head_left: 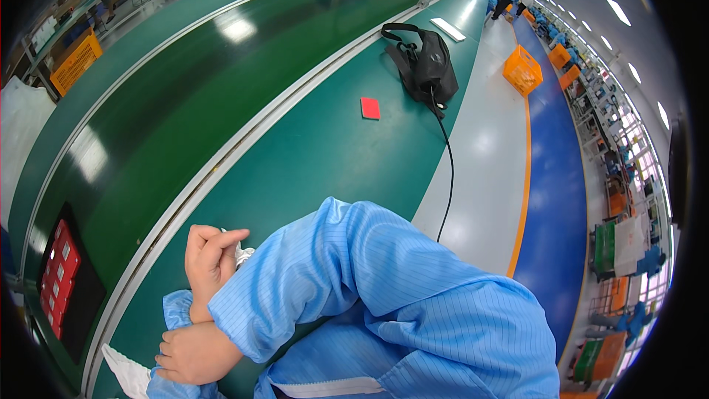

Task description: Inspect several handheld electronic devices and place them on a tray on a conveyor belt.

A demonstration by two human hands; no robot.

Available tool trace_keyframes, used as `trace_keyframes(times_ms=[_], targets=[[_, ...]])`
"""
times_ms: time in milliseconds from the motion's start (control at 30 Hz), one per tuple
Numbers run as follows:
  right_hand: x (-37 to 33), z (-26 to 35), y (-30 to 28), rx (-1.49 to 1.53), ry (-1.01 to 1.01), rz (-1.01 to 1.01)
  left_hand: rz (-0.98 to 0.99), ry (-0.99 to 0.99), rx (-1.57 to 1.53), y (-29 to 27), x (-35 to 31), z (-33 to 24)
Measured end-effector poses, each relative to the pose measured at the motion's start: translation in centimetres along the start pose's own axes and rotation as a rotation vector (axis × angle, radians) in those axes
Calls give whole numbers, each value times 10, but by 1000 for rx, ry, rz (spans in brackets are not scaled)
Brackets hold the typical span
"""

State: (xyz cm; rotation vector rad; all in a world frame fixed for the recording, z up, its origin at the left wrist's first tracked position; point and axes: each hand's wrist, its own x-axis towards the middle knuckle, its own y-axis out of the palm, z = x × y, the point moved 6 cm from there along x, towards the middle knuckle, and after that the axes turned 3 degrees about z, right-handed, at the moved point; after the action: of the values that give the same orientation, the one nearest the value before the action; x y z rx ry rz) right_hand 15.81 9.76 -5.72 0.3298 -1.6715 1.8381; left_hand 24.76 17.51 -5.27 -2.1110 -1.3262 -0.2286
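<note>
My right arm, in a blue striped sleeve, crosses over the left one. My right hand (198, 352) is closed round the blue cuff of my left sleeve (177, 309) at the wrist. Above it, my left hand (210, 257) has its fingers curled, one of them pointing right. White crumpled cloth (244, 255) shows at these fingers, partly hidden behind the hand and right sleeve. Another piece of white cloth (127, 374) lies by the left forearm at the lower edge. Both hands are over the green bench top (310, 155).
Farther along the bench lie a red square (371, 108), a black bag (432, 66) with a cable (450, 177) hanging off the edge, and a white flat object (447, 29). Left runs a dark green conveyor (185, 81) carrying a red tray (60, 278). An orange crate (523, 71) stands on the floor.
</note>
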Motion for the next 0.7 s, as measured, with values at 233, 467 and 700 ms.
trace_keyframes(times_ms=[233, 467, 700], targets=[[-4, -3, 1, -7, 7, -29, -5, -13, -7, 5, 3, 4], [-7, -7, -2, 13, 14, -3, -6, -3, -19, 10, 4, 9], [-11, -12, -3, 18, 10, 9, -11, -28, -33, 15, 6, 17]])
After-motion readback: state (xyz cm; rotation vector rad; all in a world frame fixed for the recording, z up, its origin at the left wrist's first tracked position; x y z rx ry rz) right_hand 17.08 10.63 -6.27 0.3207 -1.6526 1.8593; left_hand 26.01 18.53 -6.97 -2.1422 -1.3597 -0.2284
